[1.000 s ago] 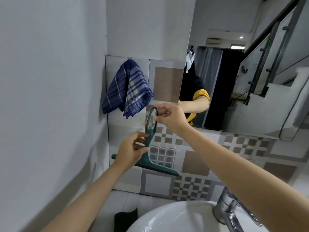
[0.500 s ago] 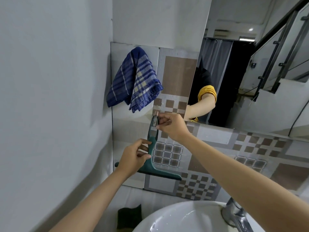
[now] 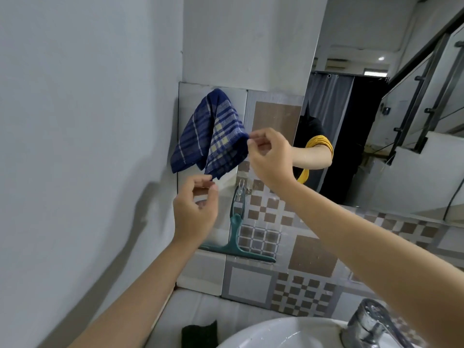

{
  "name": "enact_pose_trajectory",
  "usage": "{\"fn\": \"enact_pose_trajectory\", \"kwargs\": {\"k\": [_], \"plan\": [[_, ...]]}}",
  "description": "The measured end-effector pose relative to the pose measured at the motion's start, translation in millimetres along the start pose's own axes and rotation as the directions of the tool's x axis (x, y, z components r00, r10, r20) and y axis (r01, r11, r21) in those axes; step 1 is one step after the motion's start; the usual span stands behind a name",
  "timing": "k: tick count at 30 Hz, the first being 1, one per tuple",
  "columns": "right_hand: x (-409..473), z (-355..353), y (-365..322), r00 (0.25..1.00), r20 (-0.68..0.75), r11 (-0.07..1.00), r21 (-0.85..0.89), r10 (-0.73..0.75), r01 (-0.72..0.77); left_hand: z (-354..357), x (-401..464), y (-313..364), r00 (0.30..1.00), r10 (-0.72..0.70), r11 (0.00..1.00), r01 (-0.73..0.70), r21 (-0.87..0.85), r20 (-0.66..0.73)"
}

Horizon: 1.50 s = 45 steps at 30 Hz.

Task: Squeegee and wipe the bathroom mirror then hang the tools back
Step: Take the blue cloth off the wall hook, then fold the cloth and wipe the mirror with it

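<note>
Beside hung squeegee, checked cloth, sink, tap

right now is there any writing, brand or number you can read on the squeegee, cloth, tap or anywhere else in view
None can be read.
Green squeegee, hanging on the tiled wall: no mark visible.
Blue checked cloth: only the woven pattern.
Chrome tap: no legible marking, partly cut off.
Mirror: the reflection shows no readable sign.
Both hands are bare and carry nothing printed.
</note>
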State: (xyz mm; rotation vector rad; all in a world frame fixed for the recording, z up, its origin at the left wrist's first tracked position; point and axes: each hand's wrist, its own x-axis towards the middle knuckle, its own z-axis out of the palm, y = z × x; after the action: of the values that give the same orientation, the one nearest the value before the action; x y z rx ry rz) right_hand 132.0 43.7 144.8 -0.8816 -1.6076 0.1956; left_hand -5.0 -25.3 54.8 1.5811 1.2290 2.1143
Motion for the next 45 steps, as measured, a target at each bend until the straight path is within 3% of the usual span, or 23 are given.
{"fn": "enact_pose_trajectory", "kwargs": {"k": [2,4,6,10,14,17,20,23,26,28,30,33,37,41,45], "plan": [[15,1,-15,0.996,-0.050,0.998,-0.003,-0.068,0.068,1,16,17,0.990,-0.060,0.996,0.052,-0.067,-0.125],[30,3,-30,0.993,-0.044,0.993,-0.040,-0.112,0.110,2,33,27,0.958,-0.251,0.956,0.223,-0.191,-0.138],[45,6,-41,0.993,0.050,0.987,-0.111,-0.110,0.115,2,47,30,0.904,-0.428,0.854,0.404,-0.328,0.000],[65,16,-55,0.970,0.235,0.973,-0.200,-0.070,0.118,6,65,39,0.804,-0.526,0.699,0.595,-0.397,0.278],[75,24,-65,0.951,0.309,0.981,-0.177,-0.015,0.073,9,68,43,0.780,-0.507,0.604,0.625,-0.494,0.367],[80,23,-72,0.947,0.320,0.984,-0.156,-0.032,0.086,6,68,39,0.788,-0.536,0.546,0.597,-0.588,0.302],[82,16,-83,0.940,0.329,0.995,-0.003,-0.089,0.095,-2,71,43,0.801,-0.540,0.505,0.553,-0.662,0.258],[82,3,-99,0.911,0.399,0.994,0.073,-0.104,0.082,-11,76,48,0.849,-0.479,0.526,0.481,-0.701,0.223],[82,-14,-111,0.834,0.551,0.997,0.063,0.004,-0.047,-21,75,58,0.890,-0.398,0.546,0.424,-0.722,0.222],[81,-27,-114,0.767,0.634,0.983,0.055,0.101,-0.175,-24,70,65,0.900,-0.339,0.505,0.421,-0.754,0.275],[76,-39,-116,0.744,0.651,0.965,0.067,0.149,-0.252,-25,63,73,0.884,-0.292,0.473,0.466,-0.748,0.366],[66,-58,-118,0.792,0.581,0.939,0.130,0.189,-0.319,-21,49,92,0.769,-0.205,0.470,0.620,-0.628,0.606],[50,-91,-119,0.886,0.424,0.934,0.201,0.189,-0.295,-12,28,118,0.641,-0.122,0.465,0.712,-0.527,0.758],[37,-129,-122,0.891,0.411,0.907,0.271,0.193,-0.322,10,14,142,0.622,-0.011,0.510,0.677,-0.531,0.783],[24,-164,-125,0.874,0.463,0.879,0.344,0.147,-0.330,32,1,173,0.681,-0.102,0.528,0.655,-0.541,0.725]]}}
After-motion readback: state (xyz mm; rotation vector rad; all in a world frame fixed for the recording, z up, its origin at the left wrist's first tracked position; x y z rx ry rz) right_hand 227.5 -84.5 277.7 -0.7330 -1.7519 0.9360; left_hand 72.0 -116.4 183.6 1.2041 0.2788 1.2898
